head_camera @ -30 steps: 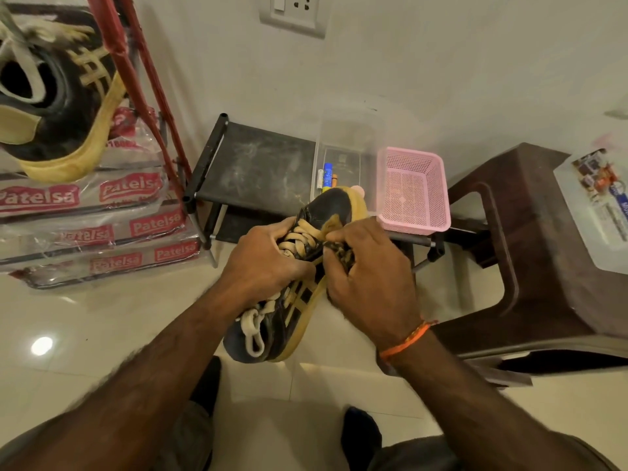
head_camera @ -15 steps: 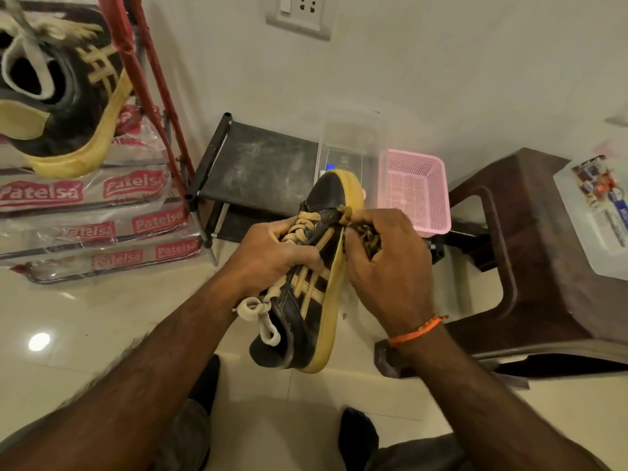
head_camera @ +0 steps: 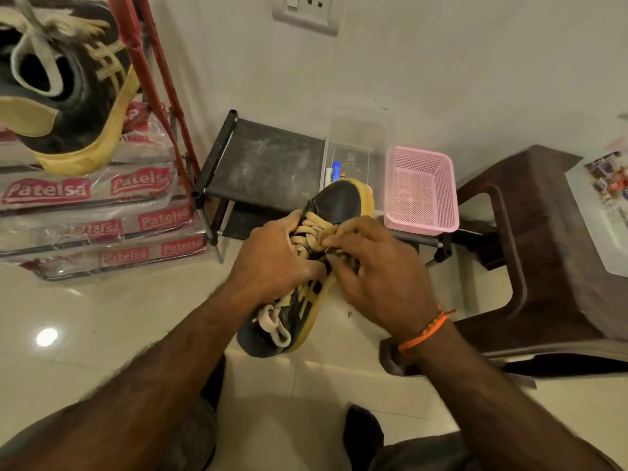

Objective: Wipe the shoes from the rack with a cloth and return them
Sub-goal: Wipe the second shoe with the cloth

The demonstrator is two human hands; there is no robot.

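Observation:
A black sneaker (head_camera: 339, 202) with a yellow sole and cream laces is held in the air above the floor, toe pointing away from me. My left hand (head_camera: 272, 260) grips it across the laces from the left side. My right hand (head_camera: 377, 266) presses a small dark bunched cloth (head_camera: 345, 261) against the laces and right side; most of the cloth is hidden under the fingers. The matching second sneaker (head_camera: 68, 107) sits at the top left on stacked packs. The low black shoe rack (head_camera: 265, 164) stands just behind the held shoe, against the wall.
On the rack's right part stand a clear plastic box (head_camera: 360, 137) and a pink mesh basket (head_camera: 421, 188). A brown plastic stool (head_camera: 543, 249) is at the right. Stacked wrapped "Patelsa" packs (head_camera: 85, 215) and red poles (head_camera: 149, 79) fill the left. The floor is glossy tile.
The shoe has turned from showing its striped side to laces up and dropped a little. My right hand with the cloth moved from the sole edge onto the laces.

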